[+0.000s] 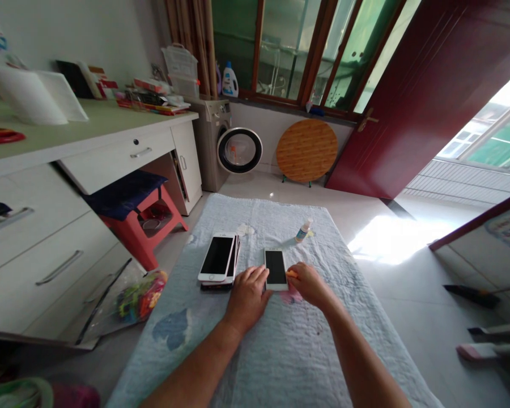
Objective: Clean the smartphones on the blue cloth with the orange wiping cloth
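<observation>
The loose left hand point(247, 289) touches a rectangular white phone point(276, 267); the right hand point(306, 281), seemingly pinching an orange piece point(293, 274), may slip, scratching it.

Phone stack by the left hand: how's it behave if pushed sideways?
The stack would probably shear rather than move as one: its phones sit offset, with no strap visible. Each is likely stiff, being a flat slab. The wrinkled cloth underneath may drag on the bottom one or bunch up.
</observation>
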Motion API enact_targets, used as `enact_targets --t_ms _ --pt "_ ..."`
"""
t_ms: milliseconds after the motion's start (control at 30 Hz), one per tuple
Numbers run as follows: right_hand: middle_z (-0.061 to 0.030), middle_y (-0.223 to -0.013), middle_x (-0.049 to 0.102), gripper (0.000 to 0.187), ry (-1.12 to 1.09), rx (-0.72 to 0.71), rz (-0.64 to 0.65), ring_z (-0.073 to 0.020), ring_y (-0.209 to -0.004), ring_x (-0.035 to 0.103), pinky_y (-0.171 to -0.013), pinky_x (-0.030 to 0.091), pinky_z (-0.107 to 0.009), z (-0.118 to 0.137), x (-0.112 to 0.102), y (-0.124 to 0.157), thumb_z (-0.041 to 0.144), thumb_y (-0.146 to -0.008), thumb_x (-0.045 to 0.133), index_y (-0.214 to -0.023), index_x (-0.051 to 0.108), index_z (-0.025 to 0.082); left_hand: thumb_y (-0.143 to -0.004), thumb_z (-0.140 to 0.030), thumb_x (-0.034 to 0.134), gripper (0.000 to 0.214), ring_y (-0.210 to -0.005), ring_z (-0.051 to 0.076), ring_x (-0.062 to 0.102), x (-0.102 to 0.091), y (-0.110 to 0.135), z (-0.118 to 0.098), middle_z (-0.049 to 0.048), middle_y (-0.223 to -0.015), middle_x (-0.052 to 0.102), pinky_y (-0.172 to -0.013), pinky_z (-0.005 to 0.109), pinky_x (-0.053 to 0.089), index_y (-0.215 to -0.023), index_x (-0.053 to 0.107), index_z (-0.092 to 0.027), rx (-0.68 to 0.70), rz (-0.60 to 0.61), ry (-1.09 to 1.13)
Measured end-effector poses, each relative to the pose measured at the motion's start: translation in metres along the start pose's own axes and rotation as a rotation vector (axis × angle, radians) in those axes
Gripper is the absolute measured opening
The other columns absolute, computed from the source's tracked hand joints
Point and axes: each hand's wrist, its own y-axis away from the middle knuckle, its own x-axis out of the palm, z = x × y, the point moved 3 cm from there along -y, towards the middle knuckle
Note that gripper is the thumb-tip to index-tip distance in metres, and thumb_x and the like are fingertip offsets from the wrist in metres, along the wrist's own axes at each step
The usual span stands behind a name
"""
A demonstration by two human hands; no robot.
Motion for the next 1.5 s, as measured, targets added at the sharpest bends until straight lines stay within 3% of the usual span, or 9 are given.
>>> enact_targets --t_ms 133,300,367,500,700,867,1100,1233,1500 --pt "-0.004 -0.075 0.067 0.021 -0.044 -0.049 0.035 -0.0139 -0.071 0.056 -0.064 0.034 -0.023 0.004 -0.004 0.017 0.016 -0.079 0.05 -0.072 0.07 0.016 -0.088 -0.027 0.062 0.04 -0.124 0.026 0.05 0.001 0.0 0.0 0.0089 -0.133 0.059 -0.103 0.045 0.039 -0.127 0.057 -0.02 0.004 -0.022 -0.004" --pt "0.0007 -0.065 0.063 0.014 -0.203 -0.07 0.288 -0.0115 -0.06 0.053 -0.055 0.031 -0.021 0.009 -0.017 0.027 0.019 -0.076 0.057 -0.072 0.07 0.017 -0.087 -0.024 0.062 0.04 -0.123 0.027 0.05 0.003 0.0 0.001 0.0085 -0.132 0.059 -0.102 0.045 0.04 -0.126 0.057 -0.02 0.01 -0.029 -0.012" --pt "0.0008 -0.07 0.064 0.011 -0.233 -0.084 0.231 -0.012 -0.064 0.055 -0.057 0.033 -0.021 0.013 -0.024 0.022 0.021 -0.077 0.059 -0.078 0.07 0.018 -0.086 -0.023 0.063 0.041 -0.123 0.027 0.05 0.004 0.001 0.002 0.0091 -0.132 0.059 -0.102 0.045 0.04 -0.126 0.057 -0.019 0.02 -0.029 -0.015" --pt "-0.0009 -0.078 0.063 0.009 -0.189 -0.106 -0.092 -0.0128 -0.073 0.055 -0.067 0.036 -0.022 0.021 -0.022 0.003 0.023 -0.084 0.058 -0.085 0.065 0.017 -0.084 -0.016 0.064 0.042 -0.122 0.027 0.05 0.004 0.003 0.002 0.0098 -0.134 0.056 -0.102 0.046 0.041 -0.126 0.056 -0.019 0.054 -0.064 -0.031" --pt "-0.0032 -0.087 0.06 0.01 -0.132 -0.125 -0.141 -0.0142 -0.081 0.055 -0.074 0.038 -0.023 0.02 0.008 -0.02 0.016 -0.085 0.054 -0.084 0.064 0.018 -0.092 -0.02 0.057 0.018 -0.108 0.022 0.056 -0.001 0.002 -0.004 0.0045 -0.116 0.064 -0.093 0.04 0.048 -0.105 0.068 -0.026 0.17 -0.061 -0.021" --pt "-0.0042 -0.088 0.06 0.016 -0.045 -0.064 -0.21 -0.0152 -0.085 0.056 -0.076 0.038 -0.022 0.009 0.009 -0.049 0.012 -0.085 0.051 -0.089 0.066 0.019 -0.093 -0.02 0.055 0.02 -0.103 0.022 0.059 0.003 0.002 -0.001 0.0056 -0.115 0.066 -0.091 0.039 0.049 -0.107 0.069 -0.024 0.184 -0.059 -0.017" --pt "-0.0072 -0.097 0.06 0.024 -0.008 -0.127 -0.218 -0.0151 -0.086 0.056 -0.08 0.038 -0.023 0.025 0.003 -0.088 0.014 -0.089 0.05 -0.106 0.066 0.017 -0.086 -0.012 0.061 0.026 -0.099 0.022 0.059 0.009 0.003 0.004 0.0063 -0.113 0.062 -0.091 0.038 0.05 -0.109 0.068 -0.023 0.131 -0.051 0.01" --pt "-0.0088 -0.099 0.057 0.022 0.05 -0.281 -0.135 -0.0151 -0.089 0.054 -0.081 0.039 -0.023 0.04 0.011 -0.099 0.014 -0.09 0.05 -0.097 0.07 0.015 -0.084 -0.014 0.065 0.031 -0.097 0.021 0.057 0.005 0.003 0.002 0.0056 -0.107 0.06 -0.089 0.037 0.05 -0.115 0.065 -0.021 0.091 -0.039 0.007" --pt "-0.0109 -0.099 0.056 0.025 0.158 -0.358 -0.027 -0.019 -0.092 0.047 -0.085 0.037 -0.028 0.048 0.019 -0.097 0.01 -0.088 0.048 -0.085 0.073 0.014 -0.086 -0.024 0.067 0.025 -0.087 0.021 0.056 0.004 0.003 0.0 0.0029 -0.091 0.059 -0.078 0.036 0.048 -0.111 0.067 -0.025 0.06 -0.029 -0.111"
